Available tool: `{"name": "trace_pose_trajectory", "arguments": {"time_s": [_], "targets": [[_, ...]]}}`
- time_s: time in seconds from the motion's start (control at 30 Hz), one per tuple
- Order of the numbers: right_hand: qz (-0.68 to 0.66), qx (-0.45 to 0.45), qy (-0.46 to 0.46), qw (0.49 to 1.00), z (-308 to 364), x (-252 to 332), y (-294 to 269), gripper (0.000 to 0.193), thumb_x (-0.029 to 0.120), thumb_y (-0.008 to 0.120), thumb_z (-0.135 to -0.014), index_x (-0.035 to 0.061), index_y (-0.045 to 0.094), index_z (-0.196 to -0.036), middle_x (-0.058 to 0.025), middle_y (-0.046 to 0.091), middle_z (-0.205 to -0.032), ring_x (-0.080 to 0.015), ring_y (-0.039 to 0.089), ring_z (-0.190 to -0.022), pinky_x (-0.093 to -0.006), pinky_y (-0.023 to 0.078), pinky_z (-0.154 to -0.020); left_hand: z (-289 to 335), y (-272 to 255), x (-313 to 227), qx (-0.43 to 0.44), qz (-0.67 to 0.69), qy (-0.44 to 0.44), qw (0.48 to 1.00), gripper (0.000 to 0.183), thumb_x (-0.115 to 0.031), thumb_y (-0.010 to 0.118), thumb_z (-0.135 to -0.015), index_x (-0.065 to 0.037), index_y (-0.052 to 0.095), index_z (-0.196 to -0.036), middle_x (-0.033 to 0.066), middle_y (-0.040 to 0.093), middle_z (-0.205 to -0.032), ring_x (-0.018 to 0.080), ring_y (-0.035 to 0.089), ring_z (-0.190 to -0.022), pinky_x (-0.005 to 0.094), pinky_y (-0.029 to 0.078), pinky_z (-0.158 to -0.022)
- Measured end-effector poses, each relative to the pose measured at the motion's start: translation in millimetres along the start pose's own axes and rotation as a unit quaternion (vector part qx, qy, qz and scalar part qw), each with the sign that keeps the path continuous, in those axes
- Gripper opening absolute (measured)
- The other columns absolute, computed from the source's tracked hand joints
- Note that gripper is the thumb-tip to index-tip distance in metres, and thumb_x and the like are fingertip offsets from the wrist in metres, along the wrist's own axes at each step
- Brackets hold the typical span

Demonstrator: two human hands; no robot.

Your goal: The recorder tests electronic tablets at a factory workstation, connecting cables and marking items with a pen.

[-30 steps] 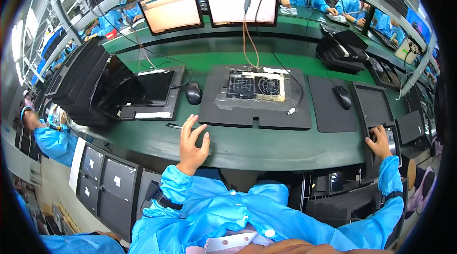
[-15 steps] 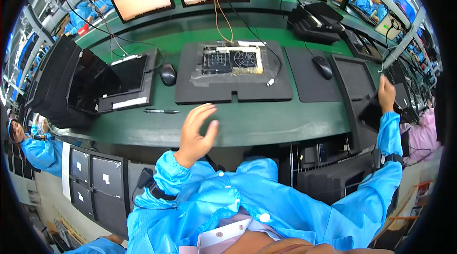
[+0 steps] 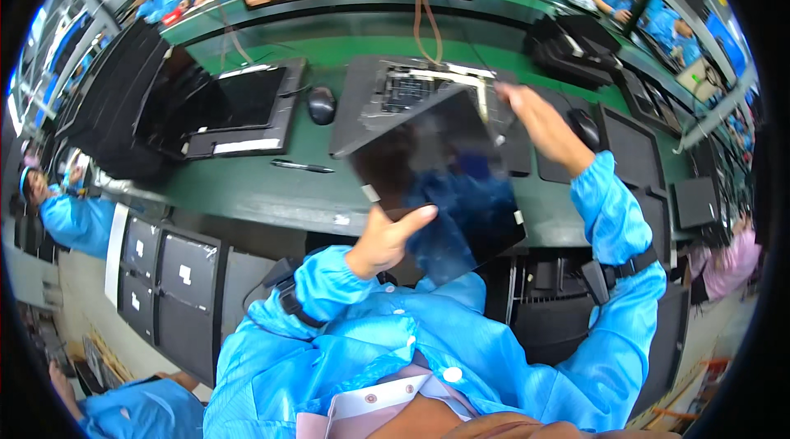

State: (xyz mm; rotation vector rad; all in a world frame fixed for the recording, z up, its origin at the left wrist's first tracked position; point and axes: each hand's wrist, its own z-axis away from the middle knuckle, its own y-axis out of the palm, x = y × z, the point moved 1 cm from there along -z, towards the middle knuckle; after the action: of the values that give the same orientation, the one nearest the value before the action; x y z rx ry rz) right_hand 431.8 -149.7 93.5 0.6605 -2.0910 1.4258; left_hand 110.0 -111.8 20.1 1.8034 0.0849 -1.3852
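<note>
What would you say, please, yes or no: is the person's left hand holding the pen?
No, the pen lies on the green table, while the left hand holds the dark panel.

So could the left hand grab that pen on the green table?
Probably not as things stand: the left hand is busy holding the dark panel. The pen itself lies close by, with nothing over it.

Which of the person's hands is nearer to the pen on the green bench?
Left. The left hand, gripping the dark panel, is right of the pen and closer to the person's body; the right hand is much farther right, across the panel.
</note>
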Motion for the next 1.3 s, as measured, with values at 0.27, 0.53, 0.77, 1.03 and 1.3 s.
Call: {"name": "trace_pose_trajectory", "arguments": {"time_s": [0.27,0.53,0.77,1.03,1.3], "targets": [[0.164,0.045,-0.072,0.983,38.5,10.4,37.1,0.022,0.014,0.067,-0.094,0.0029,0.067,-0.113,-0.0145,0.068,-0.113,-0.0327,0.064,-0.113,-0.0456,0.047,-0.102,26.1,-100.3,-50.6,-0.146,0.325,0.016,0.934,0.026,-0.014,0.059,-0.1,-0.001,0.064,-0.122,0.0156,0.067,-0.127,0.0331,0.063,-0.118,0.0493,0.049,-0.106],[-0.146,0.061,0.021,0.987,7.9,148.7,95.0,0.023,0.017,0.068,-0.097,-0.0009,0.064,-0.111,-0.0109,0.07,-0.092,-0.016,0.066,-0.079,-0.0313,0.053,-0.073,13.7,-117.9,-64.4,-0.244,0.359,0.071,0.898,0.011,-0.015,0.068,-0.096,-0.006,0.073,-0.1,0.0115,0.074,-0.11,0.0336,0.068,-0.108,0.0563,0.051,-0.101],[-0.074,-0.055,-0.122,0.988,9.3,160.2,87.3,0.018,0.01,0.068,-0.094,0.001,0.068,-0.11,-0.0115,0.067,-0.093,-0.0228,0.065,-0.079,-0.0325,0.052,-0.07,27.7,-110.0,-95.7,-0.174,0.233,0.052,0.956,0.029,-0.011,0.065,-0.095,0.0,0.064,-0.122,0.0153,0.069,-0.12,0.0332,0.065,-0.113,0.0486,0.05,-0.105],[0.026,0.042,-0.289,0.956,8.8,176.1,73.8,0.024,-0.002,0.07,-0.082,0.0052,0.069,-0.105,-0.0102,0.066,-0.093,-0.0307,0.063,-0.083,-0.039,0.048,-0.072,93.3,-83.4,-183.0,-0.052,-0.456,-0.172,0.872,0.053,-0.012,0.083,-0.084,0.004,0.059,-0.129,0.0134,0.069,-0.117,0.0222,0.066,-0.108,0.0353,0.053,-0.096],[0.041,0.085,-0.338,0.936,7.2,183.0,100.8,0.029,-0.001,0.075,-0.077,0.0071,0.071,-0.105,-0.0076,0.066,-0.095,-0.0282,0.061,-0.084,-0.0379,0.048,-0.073,98.4,-92.2,-169.1,0.032,-0.503,-0.133,0.854,0.034,-0.012,0.079,-0.088,0.005,0.068,-0.115,0.0167,0.074,-0.104,0.0224,0.07,-0.097,0.0363,0.057,-0.089]]}}
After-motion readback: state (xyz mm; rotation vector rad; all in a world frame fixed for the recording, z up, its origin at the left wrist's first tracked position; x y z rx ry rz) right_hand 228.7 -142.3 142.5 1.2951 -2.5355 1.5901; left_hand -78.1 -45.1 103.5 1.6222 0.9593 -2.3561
